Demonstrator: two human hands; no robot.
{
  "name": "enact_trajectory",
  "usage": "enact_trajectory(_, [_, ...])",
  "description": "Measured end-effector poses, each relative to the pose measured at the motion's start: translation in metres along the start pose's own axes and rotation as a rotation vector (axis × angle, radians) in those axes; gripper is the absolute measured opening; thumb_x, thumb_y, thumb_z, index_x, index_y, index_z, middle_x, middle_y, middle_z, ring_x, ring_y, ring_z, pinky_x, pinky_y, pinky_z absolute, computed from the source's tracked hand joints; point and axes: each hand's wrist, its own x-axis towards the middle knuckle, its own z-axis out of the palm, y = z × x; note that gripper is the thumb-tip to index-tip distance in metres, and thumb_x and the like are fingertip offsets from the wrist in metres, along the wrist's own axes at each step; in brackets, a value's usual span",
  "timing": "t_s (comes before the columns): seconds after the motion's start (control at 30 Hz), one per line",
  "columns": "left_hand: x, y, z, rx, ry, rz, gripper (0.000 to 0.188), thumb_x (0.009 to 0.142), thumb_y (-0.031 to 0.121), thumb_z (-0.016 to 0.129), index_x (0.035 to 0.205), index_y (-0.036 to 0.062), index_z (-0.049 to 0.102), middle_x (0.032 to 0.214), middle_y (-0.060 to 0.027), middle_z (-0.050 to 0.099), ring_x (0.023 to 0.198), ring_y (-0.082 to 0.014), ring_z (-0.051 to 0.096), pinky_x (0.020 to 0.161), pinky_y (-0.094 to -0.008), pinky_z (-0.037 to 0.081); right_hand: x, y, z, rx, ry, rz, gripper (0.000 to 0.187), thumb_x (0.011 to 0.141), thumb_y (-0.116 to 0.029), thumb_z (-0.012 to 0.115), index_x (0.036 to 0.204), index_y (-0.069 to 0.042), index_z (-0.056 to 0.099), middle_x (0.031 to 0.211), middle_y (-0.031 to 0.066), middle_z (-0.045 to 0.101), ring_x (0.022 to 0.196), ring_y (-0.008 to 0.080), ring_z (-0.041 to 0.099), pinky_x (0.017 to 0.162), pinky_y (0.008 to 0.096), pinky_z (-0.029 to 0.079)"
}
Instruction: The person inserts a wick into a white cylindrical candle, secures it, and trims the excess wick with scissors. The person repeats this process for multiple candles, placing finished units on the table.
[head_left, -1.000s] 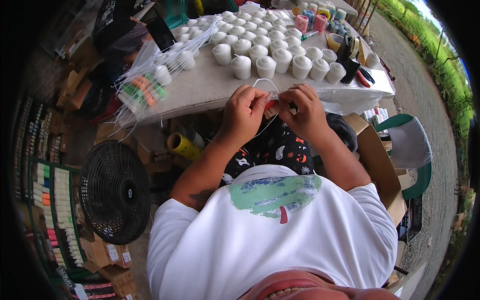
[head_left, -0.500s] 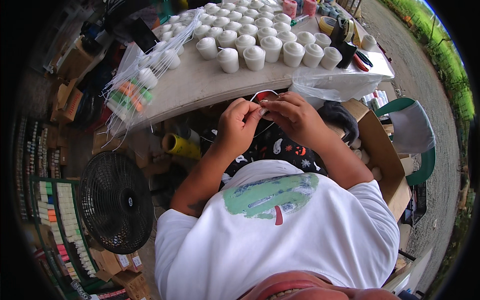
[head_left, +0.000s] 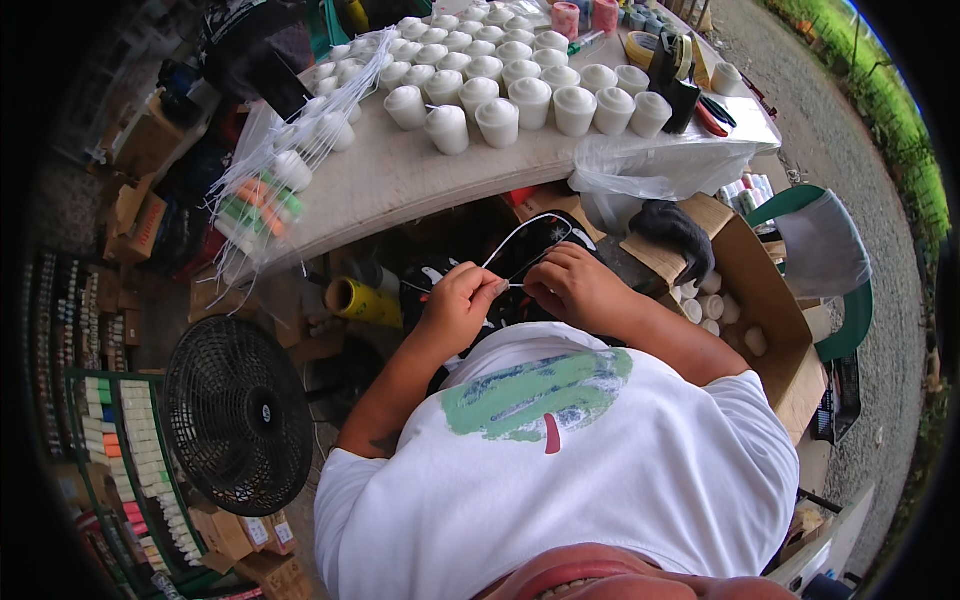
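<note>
Low over my lap, my left hand (head_left: pixel 460 306) pinches a thin white cord (head_left: pixel 524 229). My right hand (head_left: pixel 577 288) grips the same cord a short way to the right, its fingers curled over it. A taut bit of cord spans the gap between the two hands. Above them the rest of the cord rises in a loose loop. Beyond, rows of white candles (head_left: pixel 497 122) stand on the table (head_left: pixel 390 182); some have a bit of wick at the top. The cord's ends are hidden.
White strands (head_left: pixel 335 105) drape over the table's left corner beside orange and green pieces (head_left: pixel 262 205). A black fan (head_left: pixel 238 415) stands at left. At right an open cardboard box (head_left: pixel 765 300) holds white candles, with a dark cloth (head_left: pixel 675 233) over its edge. Clear plastic (head_left: pixel 650 165) hangs off the table.
Both hands have come down toward my lap and moved apart. The cord's loop now shows more fully above them, with a straight stretch between the fingers.
</note>
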Motion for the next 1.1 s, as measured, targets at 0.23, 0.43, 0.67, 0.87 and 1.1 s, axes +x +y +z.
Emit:
enact_trajectory(0.23, [0.002, 0.015, -0.016, -0.151, -0.019, -0.122, 0.014, 0.093, 0.014, 0.059, 0.086, 0.0016, 0.062, 0.077, -0.0039, 0.055, 0.067, -0.0124, 0.054, 0.061, -0.0262, 0.045, 0.005, -0.008, -0.012, 0.255, -0.129, 0.196, 0.028, 0.086, -0.026, 0.064, 0.102, -0.004, 0.062, 0.087, 0.0107, 0.063, 0.086, 0.0258, 0.061, 0.085, 0.0370, 0.045])
enact_trajectory(0.43, [-0.009, 0.026, -0.023, -0.675, -0.286, 0.003, 0.013, 0.097, 0.012, 0.052, 0.095, 0.0013, 0.060, 0.086, -0.0014, 0.056, 0.077, -0.0080, 0.054, 0.072, -0.0237, 0.046, -0.014, 0.000, 0.019, 1.695, -0.256, 0.681, 0.075, 0.093, -0.062, 0.035, 0.145, -0.009, 0.027, 0.127, 0.0104, 0.053, 0.118, 0.0249, 0.050, 0.101, 0.0429, 0.039])
enact_trajectory(0.67, [-0.050, 0.015, -0.061, -0.867, -0.237, -0.120, 0.016, 0.097, 0.016, 0.052, 0.092, 0.0017, 0.057, 0.084, -0.0049, 0.057, 0.078, -0.0106, 0.055, 0.072, -0.0237, 0.044, 0.007, 0.022, -0.028, 1.822, 0.441, 0.719, 0.027, 0.101, -0.033, 0.038, 0.098, -0.011, 0.054, 0.083, 0.0024, 0.060, 0.086, 0.0202, 0.059, 0.084, 0.0368, 0.045])
enact_trajectory(0.87, [-0.085, -0.011, -0.102, -1.044, 0.206, -0.106, 0.013, 0.096, 0.017, 0.052, 0.087, 0.0074, 0.052, 0.069, -0.0002, 0.043, 0.063, -0.0127, 0.044, 0.063, -0.0297, 0.037, -0.019, 0.046, -0.080, 1.716, 0.711, 0.436, 0.023, 0.102, -0.028, 0.037, 0.099, -0.011, 0.051, 0.083, 0.0003, 0.055, 0.081, 0.0175, 0.056, 0.084, 0.0365, 0.045])
enact_trajectory(1.1, [-0.094, -0.038, -0.118, -1.186, 0.248, -0.140, 0.012, 0.096, 0.019, 0.051, 0.090, 0.0085, 0.054, 0.076, -0.0009, 0.050, 0.069, -0.0138, 0.047, 0.069, -0.0319, 0.040, -0.050, 0.050, -0.147, 1.520, 0.881, 0.138, 0.026, 0.102, -0.022, 0.038, 0.110, -0.005, 0.055, 0.081, 0.0007, 0.053, 0.081, 0.0168, 0.054, 0.091, 0.0395, 0.043])
